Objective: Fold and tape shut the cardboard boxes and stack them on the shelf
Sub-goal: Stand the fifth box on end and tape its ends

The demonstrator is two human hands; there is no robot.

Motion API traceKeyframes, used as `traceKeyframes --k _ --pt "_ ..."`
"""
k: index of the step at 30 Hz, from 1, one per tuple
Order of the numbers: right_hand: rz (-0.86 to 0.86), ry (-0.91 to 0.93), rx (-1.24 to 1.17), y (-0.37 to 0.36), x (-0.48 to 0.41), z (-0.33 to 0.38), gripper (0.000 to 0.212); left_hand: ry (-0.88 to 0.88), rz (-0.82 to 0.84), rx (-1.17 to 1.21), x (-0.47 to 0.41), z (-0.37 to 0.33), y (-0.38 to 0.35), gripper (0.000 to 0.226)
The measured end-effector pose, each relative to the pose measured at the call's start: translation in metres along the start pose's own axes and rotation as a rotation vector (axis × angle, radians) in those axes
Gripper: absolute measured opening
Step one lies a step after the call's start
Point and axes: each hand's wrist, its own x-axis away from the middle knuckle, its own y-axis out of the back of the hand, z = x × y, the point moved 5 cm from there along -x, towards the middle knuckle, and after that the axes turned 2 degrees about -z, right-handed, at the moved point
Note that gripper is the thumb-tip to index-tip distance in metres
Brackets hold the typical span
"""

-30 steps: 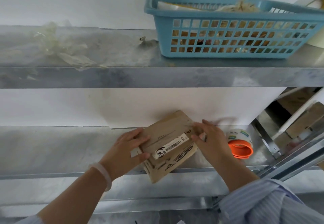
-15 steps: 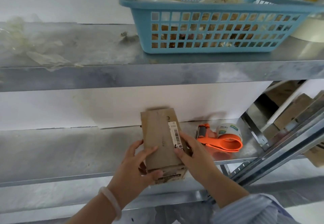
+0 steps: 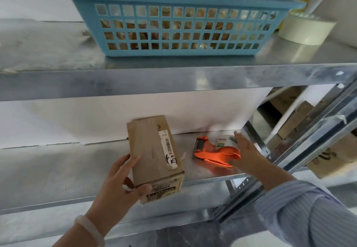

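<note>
Hands work apart: the left hand (image 3: 123, 186) clamps the near left corner of a small cardboard box (image 3: 154, 157) resting on the middle shelf (image 3: 58, 169), while the right hand (image 3: 246, 153), fingers spread and holding nothing, reaches over the orange tape dispenser (image 3: 214, 151) just beside the box. The box looks folded shut; whether any tape seals it cannot be told, and stacking remains.

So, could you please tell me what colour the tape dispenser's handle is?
Bright orange; the tape dispenser shows clearly in the head view.
</note>
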Motion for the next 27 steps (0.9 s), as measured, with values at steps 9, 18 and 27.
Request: traceKeyframes --k 9,18,27 --pt "-0.104 0.030 -0.074 -0.001 0.014 -0.013 0.077 -0.081 -0.220 0.039 -0.001 -0.029 0.021 0.063" --pt "-0.226 0.008 -0.374 -0.017 0.059 -0.005 0.065 -0.496 -0.276 -0.180 0.013 -0.113 -0.008 0.035" --pt "-0.825 0.462 -0.276 0.008 0.127 0.043 0.075 0.319 0.385 0.567 0.004 -0.162 -0.114 0.031"
